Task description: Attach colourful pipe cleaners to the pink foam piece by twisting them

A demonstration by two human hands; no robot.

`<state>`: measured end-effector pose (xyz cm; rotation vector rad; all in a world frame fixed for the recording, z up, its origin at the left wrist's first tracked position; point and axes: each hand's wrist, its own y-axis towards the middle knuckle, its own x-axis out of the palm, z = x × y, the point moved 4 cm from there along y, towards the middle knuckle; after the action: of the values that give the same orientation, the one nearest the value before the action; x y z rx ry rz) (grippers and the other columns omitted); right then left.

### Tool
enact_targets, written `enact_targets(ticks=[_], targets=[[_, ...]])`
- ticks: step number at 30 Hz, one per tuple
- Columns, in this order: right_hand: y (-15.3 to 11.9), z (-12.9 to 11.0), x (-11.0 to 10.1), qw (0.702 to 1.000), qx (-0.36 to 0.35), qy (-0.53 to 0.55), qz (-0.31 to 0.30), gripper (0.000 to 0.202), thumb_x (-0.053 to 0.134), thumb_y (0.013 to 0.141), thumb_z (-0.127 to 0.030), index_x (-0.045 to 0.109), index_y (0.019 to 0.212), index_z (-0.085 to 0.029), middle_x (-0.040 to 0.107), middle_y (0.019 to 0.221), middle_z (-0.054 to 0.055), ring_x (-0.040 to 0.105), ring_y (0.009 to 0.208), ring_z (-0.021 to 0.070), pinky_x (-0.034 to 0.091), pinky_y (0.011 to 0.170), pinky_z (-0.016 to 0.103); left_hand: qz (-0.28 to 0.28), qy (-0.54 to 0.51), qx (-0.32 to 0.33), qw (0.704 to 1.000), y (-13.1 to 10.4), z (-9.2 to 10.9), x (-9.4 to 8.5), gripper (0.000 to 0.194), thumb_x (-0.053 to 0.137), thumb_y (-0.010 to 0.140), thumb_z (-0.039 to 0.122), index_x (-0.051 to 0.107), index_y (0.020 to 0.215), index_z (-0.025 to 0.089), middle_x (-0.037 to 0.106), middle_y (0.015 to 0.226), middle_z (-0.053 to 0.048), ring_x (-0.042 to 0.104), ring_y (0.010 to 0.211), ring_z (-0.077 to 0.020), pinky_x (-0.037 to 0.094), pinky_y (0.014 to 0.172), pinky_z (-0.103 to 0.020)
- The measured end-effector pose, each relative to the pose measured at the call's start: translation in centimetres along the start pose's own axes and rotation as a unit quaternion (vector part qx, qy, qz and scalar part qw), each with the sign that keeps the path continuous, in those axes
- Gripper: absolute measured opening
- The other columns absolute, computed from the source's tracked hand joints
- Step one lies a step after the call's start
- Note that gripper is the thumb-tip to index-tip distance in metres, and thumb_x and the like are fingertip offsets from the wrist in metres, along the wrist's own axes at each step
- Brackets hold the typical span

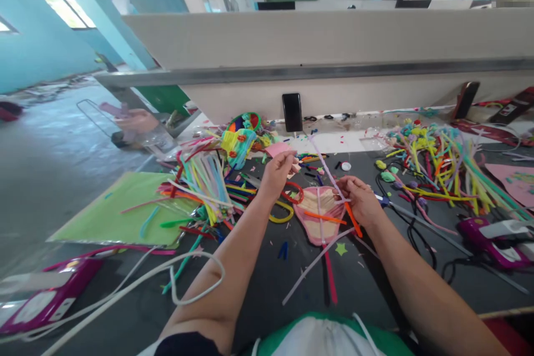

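Note:
My right hand (357, 197) pinches a lavender pipe cleaner (327, 168) near its lower end; the twisted length rises up and to the left. An orange pipe cleaner (352, 219) hangs just below these fingers, but whether it is joined is unclear. My left hand (278, 173) is raised with thumb and fingertips pressed together; what they hold, if anything, cannot be made out. Between the hands lies a pink and cream shaped piece (306, 200), crossed by a pale strip and another orange pipe cleaner (323, 217). Scissors with a red handle loop (293, 193) lie beneath my left wrist.
Pipe cleaners are heaped at left (206, 178) and right (429, 150). A phone (292, 112) leans against the partition (250, 97). Purple hot-glue devices (494, 242) and loose cables (413, 228) lie nearby. A green sheet (112, 211) covers the left table edge.

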<state>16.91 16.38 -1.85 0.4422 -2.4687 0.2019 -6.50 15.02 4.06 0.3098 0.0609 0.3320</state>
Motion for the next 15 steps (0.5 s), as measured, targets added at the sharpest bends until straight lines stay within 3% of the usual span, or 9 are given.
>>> enact_targets(ticks=[4,9,15], targets=[[-0.3,-1.3,-0.2,1.0,-0.02,-0.001,0.002,0.013,0.072,0.077,-0.029,0.068,0.087,-0.022,0.072,0.087,0.002,0.069,0.072,0.0165,0.058,0.065,0.03,-0.017,0.002,0.032,0.999,-0.1,1.6,-0.2,0.039,0.059,0.084,0.04,0.061,0.115,0.016,0.064,0.086,-0.004,0.059,0.057,-0.0075,0.042,0.054,-0.02],[-0.3,-3.5,-1.2,0.998,-0.049,0.045,0.0,0.019,0.066,0.081,-0.036,0.066,0.096,-0.024,0.072,0.1,0.002,0.069,0.079,0.0158,0.06,0.07,0.032,-0.008,-0.027,0.045,0.999,-0.4,2.7,-0.3,0.036,0.057,0.086,0.041,0.062,0.112,0.017,0.062,0.085,-0.003,0.058,0.057,-0.0067,0.043,0.055,-0.02],[-0.5,-2.4,-0.3,1.0,-0.009,-0.004,-0.005,0.025,0.068,0.08,-0.038,0.064,0.101,-0.025,0.07,0.11,0.002,0.068,0.073,0.0152,0.06,0.056,0.028,-0.005,-0.027,0.021,0.999,-0.4,2.4,-0.4,0.035,0.06,0.084,0.038,0.063,0.111,0.017,0.062,0.083,-0.002,0.058,0.056,-0.0066,0.043,0.054,-0.02]])
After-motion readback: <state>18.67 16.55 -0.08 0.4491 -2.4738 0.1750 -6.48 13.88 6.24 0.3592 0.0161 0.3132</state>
